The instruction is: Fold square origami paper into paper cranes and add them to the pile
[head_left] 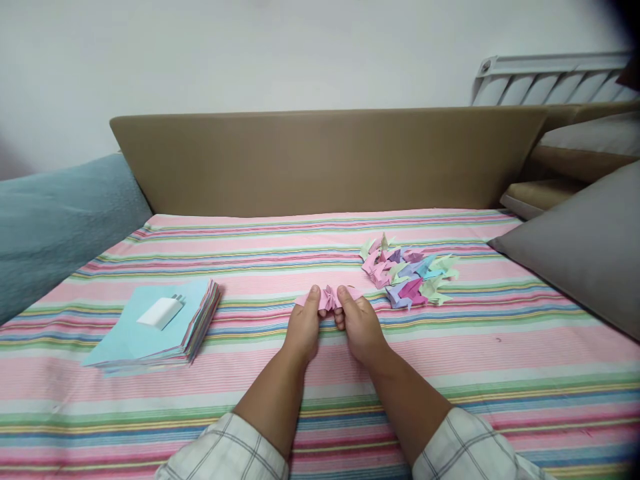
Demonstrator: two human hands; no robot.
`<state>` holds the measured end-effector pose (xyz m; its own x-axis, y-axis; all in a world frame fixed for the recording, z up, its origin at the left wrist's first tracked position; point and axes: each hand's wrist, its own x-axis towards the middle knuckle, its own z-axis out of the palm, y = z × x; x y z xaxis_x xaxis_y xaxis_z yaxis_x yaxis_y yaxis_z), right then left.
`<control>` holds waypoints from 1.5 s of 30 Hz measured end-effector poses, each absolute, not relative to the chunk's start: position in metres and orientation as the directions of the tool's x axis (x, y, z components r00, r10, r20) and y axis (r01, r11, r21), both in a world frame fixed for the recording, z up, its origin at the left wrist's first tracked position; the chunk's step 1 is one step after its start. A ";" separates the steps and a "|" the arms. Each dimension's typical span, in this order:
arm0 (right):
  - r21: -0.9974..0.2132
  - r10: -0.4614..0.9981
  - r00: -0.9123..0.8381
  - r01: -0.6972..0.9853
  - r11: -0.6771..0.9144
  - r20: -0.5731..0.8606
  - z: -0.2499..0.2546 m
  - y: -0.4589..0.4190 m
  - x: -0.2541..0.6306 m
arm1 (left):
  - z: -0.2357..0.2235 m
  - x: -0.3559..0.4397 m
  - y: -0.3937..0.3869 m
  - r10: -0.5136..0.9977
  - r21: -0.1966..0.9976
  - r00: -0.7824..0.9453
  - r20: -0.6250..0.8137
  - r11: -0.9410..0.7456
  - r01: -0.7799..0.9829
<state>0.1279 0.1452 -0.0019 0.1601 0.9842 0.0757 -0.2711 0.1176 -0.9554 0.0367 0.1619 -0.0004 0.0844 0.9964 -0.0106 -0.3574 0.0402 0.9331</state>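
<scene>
A pink folded-paper crane (pixel 329 298) is held between both hands, its wings spread out to either side. My left hand (pixel 304 321) pinches the left wing, thumb on top and fingers curled beneath. On the other wing, my right hand (pixel 361 325) has the same closed grip. The fingertips below the paper are partly hidden. Just beyond my right hand lies a loose pile of folded paper cranes (pixel 413 270) in pink, purple, green, blue and magenta.
To the left, a white plug adapter (pixel 161 313) rests on a stack of coloured paper (pixel 131 333) with a light blue top sheet. Striped cloth (pixel 260 373) covers the seat. A brown backrest (pixel 325 163) stands behind, a blue cushion (pixel 65 227) left, grey cushions (pixel 590 247) right.
</scene>
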 end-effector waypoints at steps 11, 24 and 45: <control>-0.867 0.981 0.180 -0.497 0.035 -0.064 -0.006 0.148 0.125 | 0.005 0.038 0.161 0.954 0.768 0.259 -0.153 0.280 -0.576; -0.872 0.974 0.213 -0.488 0.034 -0.082 -0.006 0.148 0.124 | 0.007 0.038 0.160 0.947 0.774 0.282 -0.154 0.293 -0.561; -0.952 0.985 0.167 -0.296 0.084 0.035 -0.006 0.147 0.128 | 0.007 0.033 0.162 0.980 0.819 0.182 -0.078 0.167 -0.550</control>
